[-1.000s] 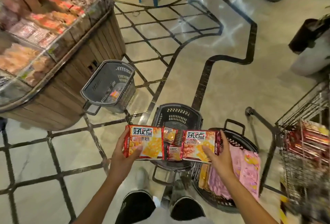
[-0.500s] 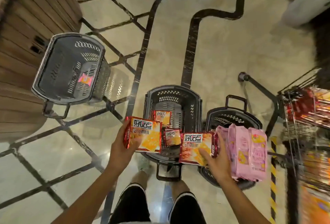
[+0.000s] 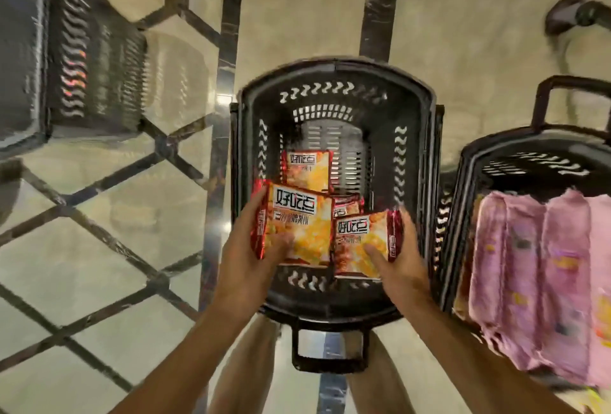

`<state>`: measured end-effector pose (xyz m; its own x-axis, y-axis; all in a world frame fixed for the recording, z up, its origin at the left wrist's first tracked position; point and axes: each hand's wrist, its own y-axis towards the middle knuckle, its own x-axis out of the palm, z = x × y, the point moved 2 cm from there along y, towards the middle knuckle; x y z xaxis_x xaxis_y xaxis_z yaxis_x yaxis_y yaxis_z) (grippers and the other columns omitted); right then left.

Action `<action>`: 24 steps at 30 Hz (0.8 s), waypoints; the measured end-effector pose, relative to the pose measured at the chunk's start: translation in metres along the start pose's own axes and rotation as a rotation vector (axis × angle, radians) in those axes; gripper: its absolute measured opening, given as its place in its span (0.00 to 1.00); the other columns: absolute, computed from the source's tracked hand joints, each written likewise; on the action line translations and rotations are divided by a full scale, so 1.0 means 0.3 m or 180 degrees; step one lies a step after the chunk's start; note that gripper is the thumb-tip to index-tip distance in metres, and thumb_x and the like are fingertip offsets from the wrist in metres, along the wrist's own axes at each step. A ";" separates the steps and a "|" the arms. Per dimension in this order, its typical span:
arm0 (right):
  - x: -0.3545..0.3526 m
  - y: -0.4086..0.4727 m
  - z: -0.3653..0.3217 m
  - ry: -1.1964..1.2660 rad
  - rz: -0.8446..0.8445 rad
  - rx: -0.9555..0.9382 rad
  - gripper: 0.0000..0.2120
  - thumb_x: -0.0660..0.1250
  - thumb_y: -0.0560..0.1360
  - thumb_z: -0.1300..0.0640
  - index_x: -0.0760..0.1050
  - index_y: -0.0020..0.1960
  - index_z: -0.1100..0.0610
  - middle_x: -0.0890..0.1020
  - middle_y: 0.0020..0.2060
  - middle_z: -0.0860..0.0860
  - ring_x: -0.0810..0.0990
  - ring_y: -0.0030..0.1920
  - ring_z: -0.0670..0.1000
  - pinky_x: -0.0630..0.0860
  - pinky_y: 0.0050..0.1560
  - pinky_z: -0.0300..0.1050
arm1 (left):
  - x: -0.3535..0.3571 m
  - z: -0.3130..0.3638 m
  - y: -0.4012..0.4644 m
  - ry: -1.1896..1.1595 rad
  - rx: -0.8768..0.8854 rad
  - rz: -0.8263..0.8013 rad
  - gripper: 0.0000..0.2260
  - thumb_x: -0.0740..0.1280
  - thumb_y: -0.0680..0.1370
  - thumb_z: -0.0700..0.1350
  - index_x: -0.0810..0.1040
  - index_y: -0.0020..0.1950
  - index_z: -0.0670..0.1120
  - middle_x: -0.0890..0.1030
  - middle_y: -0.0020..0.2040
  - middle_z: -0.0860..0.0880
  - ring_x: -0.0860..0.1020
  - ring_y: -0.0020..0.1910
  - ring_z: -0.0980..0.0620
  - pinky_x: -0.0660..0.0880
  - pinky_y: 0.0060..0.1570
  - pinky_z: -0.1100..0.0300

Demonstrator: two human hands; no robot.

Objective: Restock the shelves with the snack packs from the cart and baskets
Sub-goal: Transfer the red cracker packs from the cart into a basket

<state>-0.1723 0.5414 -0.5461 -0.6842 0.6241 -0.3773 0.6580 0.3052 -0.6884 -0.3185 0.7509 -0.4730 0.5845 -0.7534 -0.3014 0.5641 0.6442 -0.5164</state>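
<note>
My left hand (image 3: 246, 256) grips a red and orange snack pack (image 3: 299, 225) by its left edge. My right hand (image 3: 398, 258) grips a second, smaller-looking pack (image 3: 362, 241) of the same kind by its right edge. Both packs hang low over the near end of a black plastic basket (image 3: 335, 83) on the floor. Inside that basket lie two more such packs, one (image 3: 307, 170) face up, the other (image 3: 347, 207) mostly hidden behind the held ones. To the right, another black basket (image 3: 515, 156) holds several pink snack packs (image 3: 535, 278).
A third dark basket (image 3: 76, 60) stands at the upper left on the tiled floor. A cart wheel and leg (image 3: 575, 15) show at the upper right. My legs are under the middle basket's handle (image 3: 330, 351).
The view has dropped closer to the baskets. Both hands have come together and lower over the middle basket, with the packs still held. The display stand and cart have left the view.
</note>
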 end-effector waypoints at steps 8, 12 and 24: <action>0.214 0.254 0.239 -0.0154 -0.0137 0.0376 0.40 0.68 0.80 0.60 0.49 0.81 0.43 0.67 0.75 0.45 0.65 0.71 0.42 0.60 0.70 0.40 | 0.167 -0.245 0.225 0.0144 -0.0009 -0.0128 0.33 0.71 0.80 0.44 0.59 0.81 0.53 0.74 0.71 0.60 0.73 0.70 0.62 0.73 0.68 0.60; 0.278 0.344 0.261 -0.0140 -0.0252 0.0299 0.40 0.67 0.80 0.58 0.47 0.80 0.38 0.63 0.78 0.46 0.62 0.77 0.48 0.59 0.77 0.53 | 0.189 -0.296 0.287 0.0117 -0.0049 -0.0062 0.34 0.72 0.79 0.42 0.60 0.81 0.52 0.73 0.72 0.57 0.73 0.70 0.61 0.72 0.70 0.54; 0.264 0.358 0.324 -0.1496 -0.0099 0.0117 0.46 0.71 0.75 0.63 0.46 0.82 0.49 0.54 0.79 0.48 0.61 0.77 0.53 0.64 0.74 0.50 | 0.189 -0.320 0.393 0.0069 -0.0109 -0.0139 0.35 0.73 0.78 0.44 0.59 0.81 0.54 0.71 0.74 0.57 0.72 0.71 0.58 0.72 0.71 0.47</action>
<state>-0.1863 0.5536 -0.7103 -0.7772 0.2190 -0.5900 0.6292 0.2877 -0.7221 -0.2748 0.7714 -0.6280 0.5469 -0.7835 -0.2951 0.5683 0.6062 -0.5564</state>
